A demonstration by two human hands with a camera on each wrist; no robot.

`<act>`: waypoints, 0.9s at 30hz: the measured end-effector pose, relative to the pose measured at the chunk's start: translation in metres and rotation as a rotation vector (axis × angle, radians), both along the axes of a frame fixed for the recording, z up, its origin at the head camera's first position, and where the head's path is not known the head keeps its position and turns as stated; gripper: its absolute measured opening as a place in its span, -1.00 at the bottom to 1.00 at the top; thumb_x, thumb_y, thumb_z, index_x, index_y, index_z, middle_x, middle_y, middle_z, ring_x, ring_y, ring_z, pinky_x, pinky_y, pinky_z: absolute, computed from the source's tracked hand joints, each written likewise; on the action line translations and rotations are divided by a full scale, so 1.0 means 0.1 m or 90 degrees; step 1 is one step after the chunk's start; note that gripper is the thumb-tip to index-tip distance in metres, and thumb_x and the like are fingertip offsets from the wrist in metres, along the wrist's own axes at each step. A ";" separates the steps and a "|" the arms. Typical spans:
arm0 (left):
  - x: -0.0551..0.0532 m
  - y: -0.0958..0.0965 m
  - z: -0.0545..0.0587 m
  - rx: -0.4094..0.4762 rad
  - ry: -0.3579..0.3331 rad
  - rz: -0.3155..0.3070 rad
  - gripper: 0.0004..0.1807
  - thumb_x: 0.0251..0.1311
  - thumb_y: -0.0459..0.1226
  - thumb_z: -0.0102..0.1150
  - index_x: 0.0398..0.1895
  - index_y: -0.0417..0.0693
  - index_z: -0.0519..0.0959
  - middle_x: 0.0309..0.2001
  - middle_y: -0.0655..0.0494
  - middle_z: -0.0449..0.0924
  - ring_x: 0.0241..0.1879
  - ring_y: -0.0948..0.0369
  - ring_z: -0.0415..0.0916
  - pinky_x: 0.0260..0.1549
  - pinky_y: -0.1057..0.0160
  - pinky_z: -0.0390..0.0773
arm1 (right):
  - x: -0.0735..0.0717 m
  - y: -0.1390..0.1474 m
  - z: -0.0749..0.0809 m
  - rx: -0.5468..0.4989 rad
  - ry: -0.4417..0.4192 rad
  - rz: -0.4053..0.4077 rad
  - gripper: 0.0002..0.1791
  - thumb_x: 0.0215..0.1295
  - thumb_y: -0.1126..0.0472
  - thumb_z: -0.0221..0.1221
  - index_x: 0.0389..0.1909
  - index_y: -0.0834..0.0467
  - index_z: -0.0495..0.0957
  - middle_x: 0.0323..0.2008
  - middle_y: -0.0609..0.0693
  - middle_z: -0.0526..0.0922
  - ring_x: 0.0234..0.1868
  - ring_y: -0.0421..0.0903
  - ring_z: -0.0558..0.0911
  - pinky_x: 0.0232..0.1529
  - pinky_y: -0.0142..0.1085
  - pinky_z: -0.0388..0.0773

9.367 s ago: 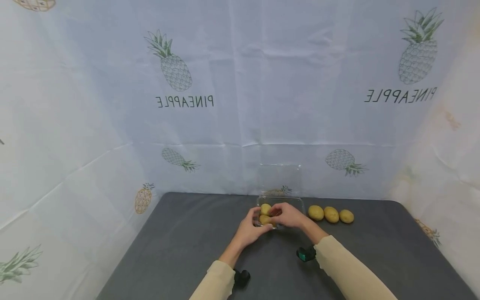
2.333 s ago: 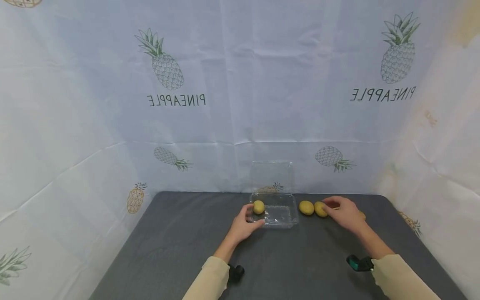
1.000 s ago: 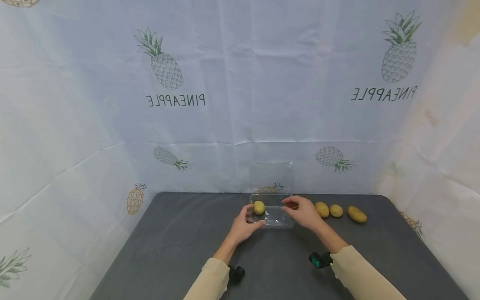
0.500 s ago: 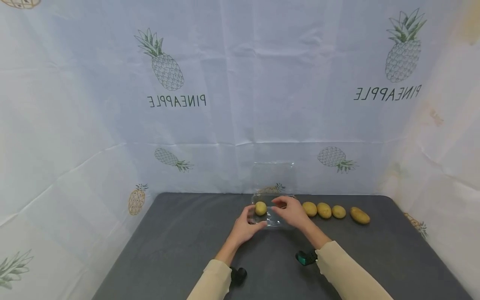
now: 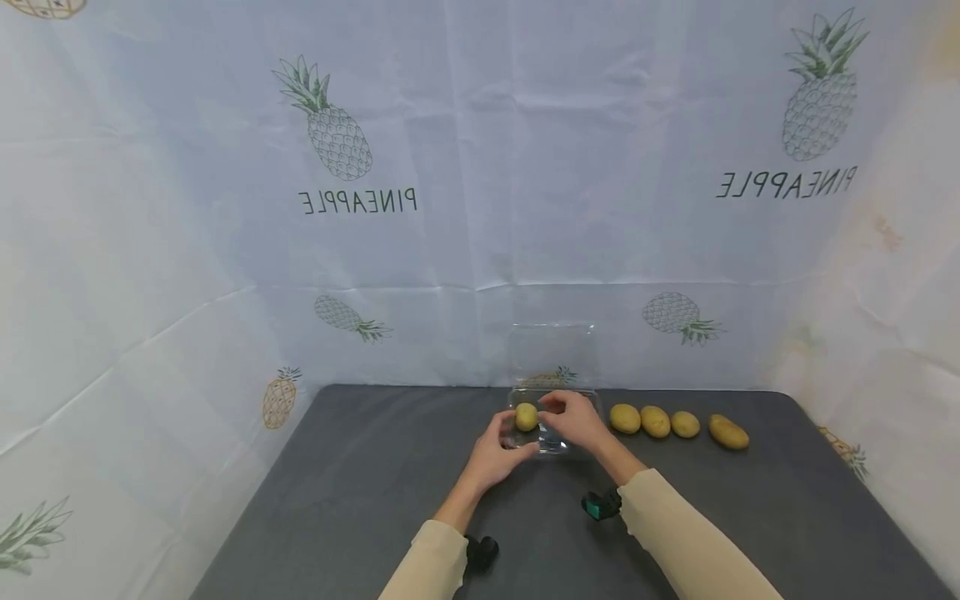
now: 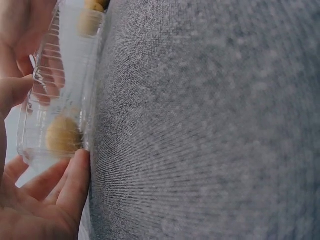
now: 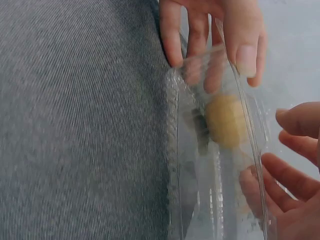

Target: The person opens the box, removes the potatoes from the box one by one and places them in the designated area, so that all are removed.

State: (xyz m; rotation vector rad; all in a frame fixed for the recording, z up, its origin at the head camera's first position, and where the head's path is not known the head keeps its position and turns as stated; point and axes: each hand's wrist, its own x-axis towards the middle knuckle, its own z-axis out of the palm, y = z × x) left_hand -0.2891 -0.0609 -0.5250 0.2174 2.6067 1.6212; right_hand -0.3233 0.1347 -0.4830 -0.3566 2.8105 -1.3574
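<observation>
A clear plastic clamshell container (image 5: 553, 448) sits at the back of the table, its lid (image 5: 553, 343) standing up behind. Inside, at the left end, lies one yellow potato (image 5: 527, 417). My left hand (image 5: 491, 458) holds the container's front left corner; the left wrist view shows its fingers (image 6: 75, 182) against the end wall and its thumb at the rim. Over the container's right half reaches my right hand (image 5: 577, 421), fingertips close beside the potato. In the right wrist view, the right hand (image 7: 295, 175) has parted, bent fingers with nothing between them.
Right of the container, several potatoes lie in a row: a round one (image 5: 625, 418) nearest, then more, and a longer potato (image 5: 728, 432) set apart. The dark grey table (image 5: 360, 492) ends at a white pineapple-print cloth (image 5: 480, 233) hung behind and at both sides.
From the row of potatoes, my right hand has moved left over the container, close to the potato. Earlier, two potatoes were inside; now one is. The left hand has stayed at the corner.
</observation>
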 end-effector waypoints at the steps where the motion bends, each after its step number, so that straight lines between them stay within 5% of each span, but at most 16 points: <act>1: 0.00 0.00 0.00 -0.001 0.000 0.000 -0.19 0.21 -0.02 0.42 0.47 0.02 0.31 0.24 -0.08 0.53 0.03 0.09 0.54 -0.11 0.01 0.56 | -0.02 -0.01 0.00 0.000 -0.005 -0.001 -0.69 0.38 0.18 0.30 0.08 0.19 0.66 0.00 0.10 0.69 0.05 0.09 0.65 0.03 0.03 0.58; 27: 0.01 -0.03 0.02 0.010 -0.001 -0.023 -0.21 0.25 -0.04 0.39 0.49 0.03 0.29 0.28 -0.10 0.50 0.00 0.12 0.52 -0.20 0.07 0.56 | -0.24 -0.25 -0.15 0.007 -0.081 0.005 -0.57 0.29 0.18 0.36 0.15 0.22 0.61 -0.04 0.15 0.67 -0.09 0.07 0.66 -0.17 -0.06 0.62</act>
